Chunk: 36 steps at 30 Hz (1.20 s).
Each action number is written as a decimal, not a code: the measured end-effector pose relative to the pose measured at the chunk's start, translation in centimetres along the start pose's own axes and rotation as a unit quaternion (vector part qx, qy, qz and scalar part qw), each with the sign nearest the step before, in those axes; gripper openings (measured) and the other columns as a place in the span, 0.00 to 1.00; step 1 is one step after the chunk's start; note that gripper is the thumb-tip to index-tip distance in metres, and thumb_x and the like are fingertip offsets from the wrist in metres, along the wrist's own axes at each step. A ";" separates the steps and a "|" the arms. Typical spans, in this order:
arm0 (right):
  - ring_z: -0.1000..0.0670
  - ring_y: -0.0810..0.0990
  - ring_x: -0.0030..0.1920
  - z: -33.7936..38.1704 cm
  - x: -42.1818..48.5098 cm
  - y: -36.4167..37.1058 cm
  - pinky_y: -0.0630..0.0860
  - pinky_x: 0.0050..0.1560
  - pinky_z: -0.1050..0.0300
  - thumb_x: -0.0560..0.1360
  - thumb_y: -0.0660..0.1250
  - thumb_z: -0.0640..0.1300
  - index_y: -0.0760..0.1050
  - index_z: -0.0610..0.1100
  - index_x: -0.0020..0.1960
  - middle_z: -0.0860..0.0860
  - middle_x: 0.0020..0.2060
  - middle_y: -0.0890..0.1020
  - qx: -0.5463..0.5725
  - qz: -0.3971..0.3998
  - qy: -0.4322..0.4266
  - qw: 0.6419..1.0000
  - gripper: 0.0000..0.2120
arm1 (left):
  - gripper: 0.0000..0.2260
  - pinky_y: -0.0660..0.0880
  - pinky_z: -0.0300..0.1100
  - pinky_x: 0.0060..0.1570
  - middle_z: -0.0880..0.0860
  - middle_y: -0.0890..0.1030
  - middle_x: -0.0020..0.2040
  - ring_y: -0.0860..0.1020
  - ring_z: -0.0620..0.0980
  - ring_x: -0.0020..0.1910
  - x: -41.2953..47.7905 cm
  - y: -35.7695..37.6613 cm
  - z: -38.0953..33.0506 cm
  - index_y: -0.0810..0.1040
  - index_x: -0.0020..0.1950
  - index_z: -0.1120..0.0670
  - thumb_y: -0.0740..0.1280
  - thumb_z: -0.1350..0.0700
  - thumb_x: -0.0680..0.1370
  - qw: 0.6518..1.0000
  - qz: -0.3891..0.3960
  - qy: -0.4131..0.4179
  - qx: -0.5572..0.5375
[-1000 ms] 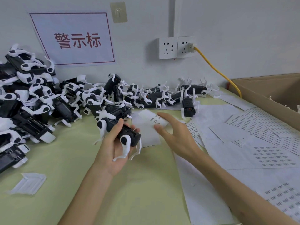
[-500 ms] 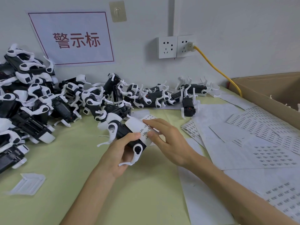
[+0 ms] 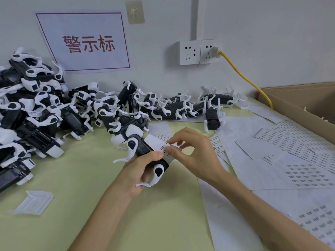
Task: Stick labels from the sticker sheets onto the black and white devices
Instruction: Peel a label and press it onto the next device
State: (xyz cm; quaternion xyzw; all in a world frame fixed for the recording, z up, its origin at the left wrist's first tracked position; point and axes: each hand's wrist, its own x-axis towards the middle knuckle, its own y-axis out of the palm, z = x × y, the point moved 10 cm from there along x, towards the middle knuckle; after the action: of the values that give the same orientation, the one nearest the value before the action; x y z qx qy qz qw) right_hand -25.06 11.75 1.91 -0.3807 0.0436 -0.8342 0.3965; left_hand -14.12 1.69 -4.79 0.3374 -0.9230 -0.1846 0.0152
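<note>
Atop blocky device (image 3: 144, 150), right hand (image 3: 196, 158) pinches paper sheet (image 3: 154, 141)

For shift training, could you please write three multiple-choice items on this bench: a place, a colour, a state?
1. Where is the cardboard box? A) at the table's right edge B) under the wall sign C) beside the left forearm
2. What colour is the cable in the wall socket? A) black B) yellow C) blue
3. What is the left hand doing? A) lying flat B) holding scissors C) gripping a device
Answers: 1 A, it stands far right; 2 B, the lead is yellow; 3 C, fingers curl round it.
</note>
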 end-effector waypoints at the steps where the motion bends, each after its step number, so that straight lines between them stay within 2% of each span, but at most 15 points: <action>1: 0.51 0.81 0.44 0.1 0.0 0.0 0.80 0.45 0.56 0.74 0.76 0.45 0.85 0.47 0.48 0.55 0.43 0.82 -0.003 -0.002 -0.003 1.000 0.04 | 0.10 0.81 0.38 0.43 0.54 0.87 0.50 0.85 0.49 0.48 0.0 0.1 0.0 0.89 0.45 0.51 0.75 0.59 0.65 1.000 0.002 0.001 -0.007; 5: 0.52 0.83 0.44 0.4 -0.2 0.7 0.81 0.47 0.57 0.75 0.76 0.42 0.85 0.44 0.52 0.54 0.42 0.84 -0.001 0.034 -0.012 0.999 0.06 | 0.09 0.82 0.41 0.46 0.56 0.86 0.54 0.85 0.52 0.53 0.0 -0.1 -0.1 0.88 0.48 0.52 0.73 0.58 0.70 1.000 -0.007 0.003 -0.026; 9: 0.51 0.83 0.44 0.4 -0.3 0.9 0.81 0.45 0.54 0.76 0.74 0.39 0.86 0.43 0.50 0.52 0.41 0.85 -0.003 0.049 -0.011 0.999 0.04 | 0.11 0.82 0.45 0.47 0.59 0.85 0.57 0.85 0.56 0.55 0.1 -0.5 0.1 0.87 0.50 0.52 0.75 0.57 0.68 1.000 -0.020 -0.007 -0.001; 11: 0.51 0.83 0.43 0.2 -0.3 0.6 0.81 0.43 0.55 0.77 0.74 0.39 0.86 0.43 0.48 0.53 0.40 0.85 0.001 0.040 0.002 0.999 0.03 | 0.14 0.81 0.52 0.56 0.61 0.85 0.58 0.83 0.60 0.59 0.1 -0.6 0.3 0.87 0.50 0.51 0.77 0.54 0.64 1.000 -0.020 -0.008 0.017; 13: 0.51 0.83 0.43 0.1 -0.4 0.6 0.80 0.41 0.57 0.77 0.74 0.39 0.87 0.44 0.47 0.55 0.39 0.86 0.001 0.041 0.013 0.999 0.03 | 0.17 0.75 0.60 0.67 0.62 0.83 0.60 0.82 0.61 0.61 0.0 -0.7 0.4 0.87 0.49 0.50 0.78 0.51 0.61 0.999 -0.025 -0.008 0.028; 16: 0.54 0.83 0.43 -0.3 -0.6 0.8 0.77 0.39 0.61 0.77 0.74 0.40 0.87 0.45 0.45 0.57 0.39 0.86 0.016 0.047 0.039 0.998 0.04 | 0.18 0.70 0.61 0.70 0.60 0.85 0.58 0.82 0.56 0.56 0.0 -1.0 0.4 0.87 0.48 0.49 0.78 0.50 0.58 0.998 -0.039 -0.010 0.046; 18: 0.53 0.83 0.42 -0.7 -0.8 1.1 0.78 0.39 0.54 0.76 0.74 0.41 0.87 0.44 0.45 0.56 0.40 0.86 0.044 0.056 0.067 0.995 0.04 | 0.19 0.69 0.62 0.72 0.61 0.84 0.59 0.82 0.58 0.59 0.1 -1.1 0.5 0.87 0.48 0.49 0.78 0.50 0.58 0.998 -0.038 -0.009 0.051; 20: 0.51 0.83 0.43 -1.2 -0.9 1.3 0.81 0.41 0.46 0.75 0.74 0.43 0.88 0.44 0.44 0.53 0.40 0.86 0.089 0.067 0.100 0.989 0.04 | 0.19 0.69 0.63 0.72 0.61 0.83 0.61 0.80 0.61 0.64 0.2 -0.9 0.4 0.87 0.50 0.50 0.77 0.50 0.59 0.998 -0.020 -0.006 0.057; 25: 0.50 0.82 0.40 -1.3 -0.8 1.2 0.80 0.37 0.54 0.71 0.72 0.44 0.87 0.41 0.40 0.49 0.38 0.86 0.167 0.088 0.136 0.973 0.07 | 0.23 0.71 0.59 0.71 0.62 0.83 0.62 0.79 0.62 0.66 -0.1 0.0 0.3 0.85 0.56 0.57 0.76 0.53 0.62 0.997 0.044 -0.005 0.067; 28: 0.50 0.82 0.40 -1.4 -0.7 1.2 0.79 0.35 0.54 0.71 0.72 0.43 0.87 0.40 0.40 0.49 0.39 0.86 0.190 0.097 0.141 0.967 0.07 | 0.28 0.69 0.61 0.73 0.64 0.82 0.63 0.77 0.65 0.67 -0.1 -0.2 0.2 0.83 0.60 0.60 0.76 0.54 0.61 0.997 0.041 -0.009 0.067; 31: 0.50 0.82 0.40 -1.2 -0.6 1.3 0.79 0.34 0.55 0.71 0.72 0.43 0.87 0.43 0.39 0.50 0.39 0.86 0.203 0.102 0.142 0.963 0.06 | 0.33 0.69 0.61 0.72 0.66 0.80 0.65 0.77 0.66 0.67 -0.1 -0.2 0.0 0.79 0.64 0.63 0.76 0.55 0.61 0.997 0.044 0.001 0.059; 34: 0.50 0.83 0.41 -1.2 -0.6 1.2 0.79 0.34 0.54 0.73 0.71 0.42 0.87 0.46 0.41 0.51 0.39 0.86 0.204 0.099 0.146 0.963 0.06 | 0.29 0.73 0.57 0.70 0.65 0.81 0.64 0.78 0.64 0.66 -0.1 0.0 -0.3 0.80 0.63 0.61 0.76 0.55 0.62 0.998 0.050 0.012 0.041; 36: 0.51 0.84 0.42 -1.1 -0.6 0.7 0.81 0.35 0.49 0.75 0.70 0.39 0.87 0.47 0.45 0.53 0.42 0.87 0.162 0.069 0.129 0.976 0.07 | 0.21 0.79 0.48 0.62 0.61 0.83 0.62 0.81 0.59 0.63 -0.1 0.6 -0.5 0.84 0.60 0.58 0.74 0.58 0.67 0.997 0.067 0.020 0.033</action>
State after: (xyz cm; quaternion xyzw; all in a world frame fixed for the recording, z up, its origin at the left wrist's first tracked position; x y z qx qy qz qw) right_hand -25.14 11.40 0.50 -0.1964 -0.0147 -0.8428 0.5008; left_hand -14.31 2.01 -4.13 0.2787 -0.9487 -0.1454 0.0352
